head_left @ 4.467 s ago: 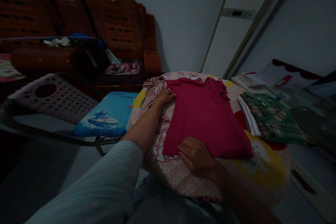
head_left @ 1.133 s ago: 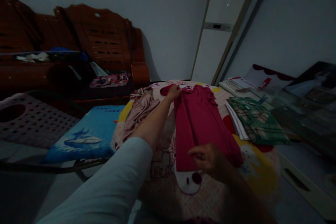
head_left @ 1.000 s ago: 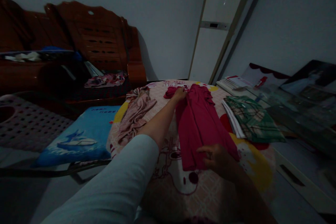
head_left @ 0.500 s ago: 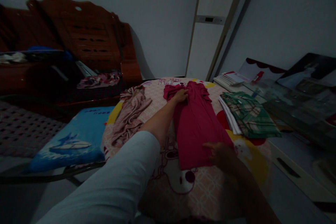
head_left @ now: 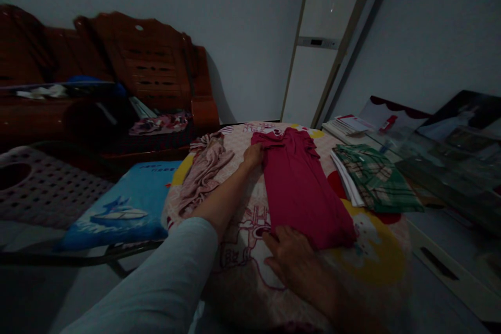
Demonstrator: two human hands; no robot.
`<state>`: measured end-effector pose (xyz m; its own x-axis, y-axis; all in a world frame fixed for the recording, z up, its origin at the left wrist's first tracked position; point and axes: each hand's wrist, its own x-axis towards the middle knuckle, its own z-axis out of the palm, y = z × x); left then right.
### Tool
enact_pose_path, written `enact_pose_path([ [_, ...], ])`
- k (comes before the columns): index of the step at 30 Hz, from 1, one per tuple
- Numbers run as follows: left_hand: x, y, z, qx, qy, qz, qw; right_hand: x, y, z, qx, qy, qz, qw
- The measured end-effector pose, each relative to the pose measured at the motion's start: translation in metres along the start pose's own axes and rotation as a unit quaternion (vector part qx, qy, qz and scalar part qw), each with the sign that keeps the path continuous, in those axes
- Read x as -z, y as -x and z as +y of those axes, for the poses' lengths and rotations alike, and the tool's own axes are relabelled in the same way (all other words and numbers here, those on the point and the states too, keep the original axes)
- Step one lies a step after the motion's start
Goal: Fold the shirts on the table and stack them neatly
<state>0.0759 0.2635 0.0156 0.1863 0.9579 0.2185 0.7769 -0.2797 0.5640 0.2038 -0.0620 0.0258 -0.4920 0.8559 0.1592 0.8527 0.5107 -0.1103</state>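
Observation:
A dark pink shirt lies folded lengthwise on a round table covered with a pink patterned cloth. My left hand rests at the shirt's upper left edge near the sleeve, with its fingers curled against the fabric. My right hand lies flat on the cloth at the shirt's lower left corner, fingers stretched toward the hem. The room is dim.
A crumpled pale pink garment lies left of the shirt. A folded green plaid stack sits at the right. A blue cushion and a perforated stool stand left. Brown wooden chairs line the wall.
The shirt's left side has been folded over, making it narrower. My right hand slid from the top of the hem down to the lower left corner; my left hand shifted slightly left.

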Motion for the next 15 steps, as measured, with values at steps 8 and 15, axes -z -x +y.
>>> enact_pose_path([
  [8,-0.019,-0.015,0.005,-0.042,-0.052,-0.076,0.995,-0.009,0.0,-0.023,-0.022,0.133,-0.018,0.991],
  [15,-0.025,-0.031,0.005,0.002,-0.007,-0.013,1.0,-0.002,-0.012,-0.015,-0.076,0.107,-0.037,0.991],
])
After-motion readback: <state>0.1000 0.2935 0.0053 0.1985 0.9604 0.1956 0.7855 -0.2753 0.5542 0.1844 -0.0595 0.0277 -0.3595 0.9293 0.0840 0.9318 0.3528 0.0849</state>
